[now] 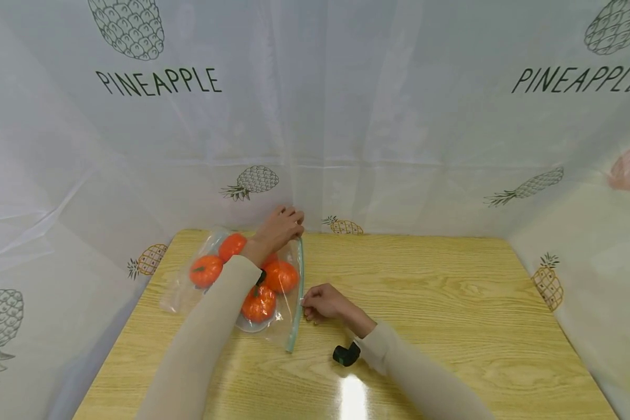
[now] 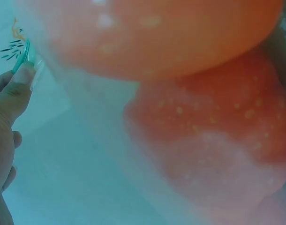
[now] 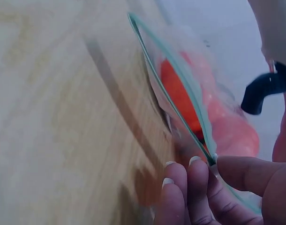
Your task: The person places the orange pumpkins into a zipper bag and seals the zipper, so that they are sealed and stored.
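Note:
A clear zip bag (image 1: 175,296) lies on the left of the table, with several small orange pumpkins (image 1: 259,303) inside and a pale round rim under them. Its green zip strip (image 1: 292,335) runs down the bag's right side. My left hand (image 1: 280,228) reaches over the bag and pinches the strip's far end, thumb on the green edge in the left wrist view. Lower down, my right hand (image 1: 324,303) pinches the strip between thumb and fingers. In the right wrist view the two green edges (image 3: 154,70) stand apart beyond my fingertips and meet at them.
The wooden table (image 1: 425,291) extends right of the bag. A white curtain (image 1: 399,134) printed with pineapples hangs along the back and sides. Black wrist devices (image 1: 346,354) sit at the cuffs of my pale sleeves (image 1: 415,373).

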`<state>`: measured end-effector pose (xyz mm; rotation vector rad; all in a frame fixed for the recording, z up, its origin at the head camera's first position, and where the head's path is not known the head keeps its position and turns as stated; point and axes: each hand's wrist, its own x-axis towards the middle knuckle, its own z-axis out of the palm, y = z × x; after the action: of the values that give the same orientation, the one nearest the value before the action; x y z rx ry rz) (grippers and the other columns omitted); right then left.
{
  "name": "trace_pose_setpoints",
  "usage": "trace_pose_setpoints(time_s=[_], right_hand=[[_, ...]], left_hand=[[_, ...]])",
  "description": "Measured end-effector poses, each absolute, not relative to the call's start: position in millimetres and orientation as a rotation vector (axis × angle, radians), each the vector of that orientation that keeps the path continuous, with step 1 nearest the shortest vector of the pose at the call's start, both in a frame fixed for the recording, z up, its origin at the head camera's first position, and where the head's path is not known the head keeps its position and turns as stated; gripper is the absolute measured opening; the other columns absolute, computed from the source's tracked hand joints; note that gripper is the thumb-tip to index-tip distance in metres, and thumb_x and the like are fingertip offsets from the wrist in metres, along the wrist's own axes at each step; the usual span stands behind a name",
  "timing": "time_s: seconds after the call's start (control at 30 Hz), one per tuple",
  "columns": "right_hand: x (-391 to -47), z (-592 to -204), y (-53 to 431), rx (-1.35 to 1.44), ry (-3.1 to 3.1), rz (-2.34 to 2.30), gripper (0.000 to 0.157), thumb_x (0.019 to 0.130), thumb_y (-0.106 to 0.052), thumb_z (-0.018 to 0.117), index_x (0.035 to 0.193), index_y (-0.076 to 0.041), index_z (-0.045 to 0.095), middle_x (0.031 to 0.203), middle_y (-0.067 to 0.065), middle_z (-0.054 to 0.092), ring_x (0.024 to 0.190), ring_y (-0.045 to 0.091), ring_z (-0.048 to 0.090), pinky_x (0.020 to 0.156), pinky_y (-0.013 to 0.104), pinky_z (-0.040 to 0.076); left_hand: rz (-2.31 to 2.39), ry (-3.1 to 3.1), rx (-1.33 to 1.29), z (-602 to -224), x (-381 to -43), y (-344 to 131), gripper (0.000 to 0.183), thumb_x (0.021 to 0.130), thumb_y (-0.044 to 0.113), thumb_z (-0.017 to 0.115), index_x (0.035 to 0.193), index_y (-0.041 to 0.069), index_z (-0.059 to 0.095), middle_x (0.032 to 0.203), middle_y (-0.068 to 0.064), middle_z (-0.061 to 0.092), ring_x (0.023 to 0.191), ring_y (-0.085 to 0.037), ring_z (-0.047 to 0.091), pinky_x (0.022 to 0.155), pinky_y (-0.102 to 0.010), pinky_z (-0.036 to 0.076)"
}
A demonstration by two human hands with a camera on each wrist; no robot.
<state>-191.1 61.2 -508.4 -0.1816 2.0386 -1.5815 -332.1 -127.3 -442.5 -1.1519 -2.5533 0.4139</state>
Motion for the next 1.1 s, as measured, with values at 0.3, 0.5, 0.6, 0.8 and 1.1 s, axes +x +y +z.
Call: trace_pose_setpoints(time_s=[0.3,0.5,0.6,0.8,1.1], right_hand=[[-162.7,-513.1,62.0,-0.241,2.008,-1.552,0.018,0.103,-0.007,0.064,0.091,0.005,0.071,0.073,0.005,0.068,0.062,0.009,0.062,0.055,0.023,0.051],[-143.3,-515.6,63.0,-0.309,1.994,-1.534,0.018,0.102,-0.006,0.066,0.089,0.005,0.071,0.069,0.003,0.067,0.058,0.009,0.061,0.052,0.022,0.049],[-135.5,-517.4,63.7,-0.329,1.988,-1.53,0.019,0.102,-0.006,0.066,0.088,0.006,0.07,0.068,0.003,0.066,0.057,0.01,0.059,0.051,0.022,0.047],[-129.1,-519.3,65.7,-0.307,2.017,-1.55,0.019,0.102,-0.007,0.067,0.089,0.006,0.069,0.067,0.001,0.065,0.055,0.01,0.058,0.05,0.022,0.045],[-129.7,-518.9,71.3,-0.315,2.073,-1.544,0.019,0.101,-0.006,0.066,0.086,0.005,0.067,0.065,0.0,0.062,0.056,0.009,0.056,0.05,0.021,0.044]], left_hand=[[0.323,-2.596,-1.134,-444.3,-338.1,-132.8,0.015,0.097,0.036,0.07,0.093,0.025,0.079,0.111,-0.003,0.06,0.109,-0.026,0.054,0.1,-0.042,0.043],[0.325,-2.617,-1.094,-442.1,-339.1,-135.6,0.017,0.097,0.035,0.069,0.095,0.024,0.081,0.115,-0.004,0.061,0.116,-0.028,0.056,0.1,-0.042,0.044],[0.344,-2.597,-1.05,-440.8,-337.8,-136.4,0.015,0.097,0.035,0.07,0.094,0.025,0.081,0.115,-0.003,0.062,0.117,-0.028,0.057,0.099,-0.041,0.046],[0.347,-2.578,-0.969,-440.8,-334.2,-136.7,0.012,0.098,0.031,0.073,0.097,0.024,0.083,0.113,-0.002,0.063,0.114,-0.027,0.057,0.096,-0.039,0.046],[0.323,-2.653,-0.882,-445.7,-331.4,-135.2,0.014,0.101,0.029,0.069,0.098,0.024,0.081,0.111,-0.002,0.061,0.109,-0.027,0.053,0.095,-0.038,0.043]])
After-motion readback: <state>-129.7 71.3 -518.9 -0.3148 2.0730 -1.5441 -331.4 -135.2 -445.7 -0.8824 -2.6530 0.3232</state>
